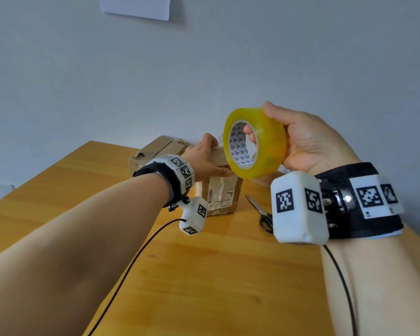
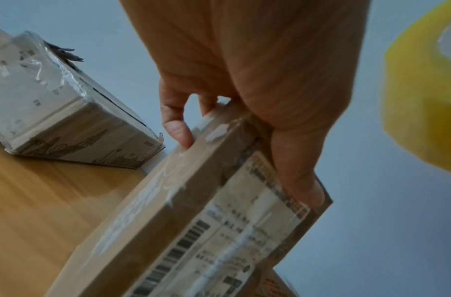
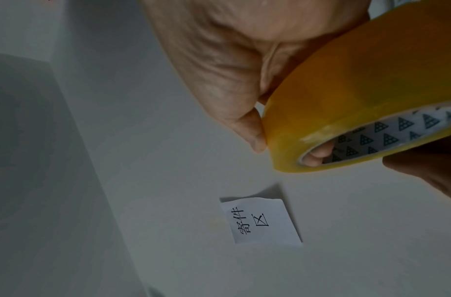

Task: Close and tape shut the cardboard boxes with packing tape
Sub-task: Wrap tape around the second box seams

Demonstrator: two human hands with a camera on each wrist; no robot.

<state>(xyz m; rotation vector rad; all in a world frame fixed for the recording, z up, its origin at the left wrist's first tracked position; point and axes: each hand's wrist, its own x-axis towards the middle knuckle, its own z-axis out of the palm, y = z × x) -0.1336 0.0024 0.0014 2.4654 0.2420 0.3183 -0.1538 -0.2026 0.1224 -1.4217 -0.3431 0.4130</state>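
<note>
Taping barely begun: roll in hand, box steadied

The right hand grips the yellow tape roll raised above the desk; the left hand clasps the top of the near labelled box. No fresh strip looks laid; the far-left box seems untouched, scissors waiting.

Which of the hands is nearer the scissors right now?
Right. The right hand holds the tape roll raised above the scissors; the left hand grips the labelled box, off to their left.
</note>
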